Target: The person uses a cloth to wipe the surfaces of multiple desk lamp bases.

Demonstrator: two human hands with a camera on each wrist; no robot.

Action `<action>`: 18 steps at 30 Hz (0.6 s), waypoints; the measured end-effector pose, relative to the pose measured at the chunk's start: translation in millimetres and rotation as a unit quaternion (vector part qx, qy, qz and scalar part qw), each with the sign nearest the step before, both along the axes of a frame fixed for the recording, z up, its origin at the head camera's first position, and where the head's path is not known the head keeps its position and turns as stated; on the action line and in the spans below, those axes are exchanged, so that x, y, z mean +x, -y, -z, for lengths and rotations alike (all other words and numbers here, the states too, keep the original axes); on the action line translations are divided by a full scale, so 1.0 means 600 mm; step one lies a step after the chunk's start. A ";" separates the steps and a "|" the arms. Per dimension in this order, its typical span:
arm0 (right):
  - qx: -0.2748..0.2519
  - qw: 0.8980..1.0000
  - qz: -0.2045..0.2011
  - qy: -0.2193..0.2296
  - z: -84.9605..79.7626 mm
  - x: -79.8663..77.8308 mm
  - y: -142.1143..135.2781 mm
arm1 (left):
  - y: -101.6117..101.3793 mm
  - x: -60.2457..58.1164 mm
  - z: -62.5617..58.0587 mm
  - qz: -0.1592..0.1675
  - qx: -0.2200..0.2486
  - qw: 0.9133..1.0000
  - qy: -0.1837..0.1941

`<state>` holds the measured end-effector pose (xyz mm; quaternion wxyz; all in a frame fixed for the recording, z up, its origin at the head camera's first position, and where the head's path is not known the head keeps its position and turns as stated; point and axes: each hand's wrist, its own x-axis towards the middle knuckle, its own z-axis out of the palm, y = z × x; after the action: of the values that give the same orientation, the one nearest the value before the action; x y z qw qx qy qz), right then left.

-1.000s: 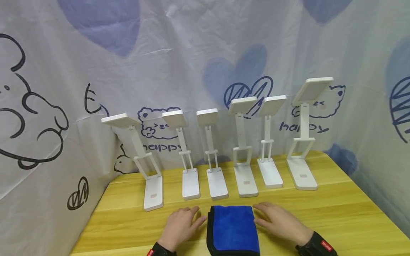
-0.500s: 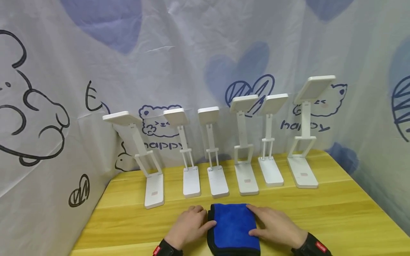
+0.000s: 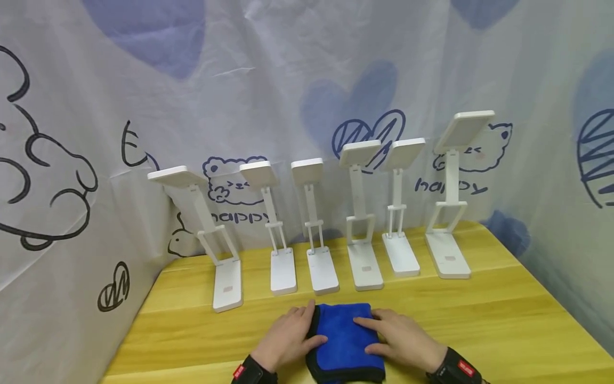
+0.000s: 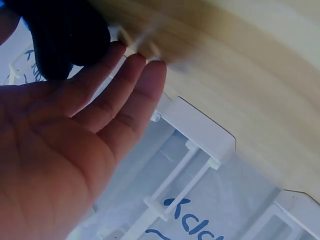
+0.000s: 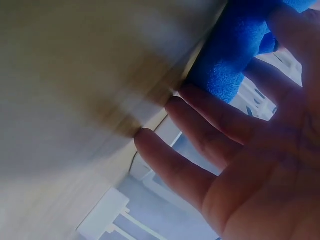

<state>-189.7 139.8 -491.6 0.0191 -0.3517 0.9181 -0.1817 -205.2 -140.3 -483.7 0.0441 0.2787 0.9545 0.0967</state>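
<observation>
A folded blue cloth [image 3: 342, 336] with black trim lies on the table between both hands. My left hand [image 3: 288, 338] holds its left side, the thumb over the top and the index finger along the far left corner. In the left wrist view the dark trim [image 4: 70, 40] sits between thumb and fingers. My right hand [image 3: 403, 338] rests on the right side, with thumb and index finger spread apart on the blue face. The right wrist view shows the other fingers stretched out, their tips at the tabletop next to the cloth [image 5: 220, 75]. The cloth's underside is hidden.
Several white folding stands stand in a row behind the cloth, from a left stand [image 3: 227, 285] to a taller right stand [image 3: 448, 256]. The wooden table [image 3: 508, 320] meets a printed white curtain [image 3: 268, 80] at the back and sides.
Both hands have moved inward onto the cloth; earlier they hovered at its sides. The right index finger now lies on its top face, and the cloth has shifted slightly left.
</observation>
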 end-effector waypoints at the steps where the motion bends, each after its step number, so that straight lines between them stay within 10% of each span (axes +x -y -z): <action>1: -0.001 1.000 -0.001 0.003 -0.001 0.001 0.001 | -0.001 0.000 0.000 0.004 0.004 1.000 -0.001; 18: 0.020 0.999 -0.017 0.024 -0.006 0.000 0.019 | 0.004 0.003 -0.005 0.031 0.084 0.996 0.001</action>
<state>-189.7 128.4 -487.9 0.0513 -0.3626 0.9147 -0.1709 -203.3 -142.7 -480.6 0.0249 0.3108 0.9339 0.1750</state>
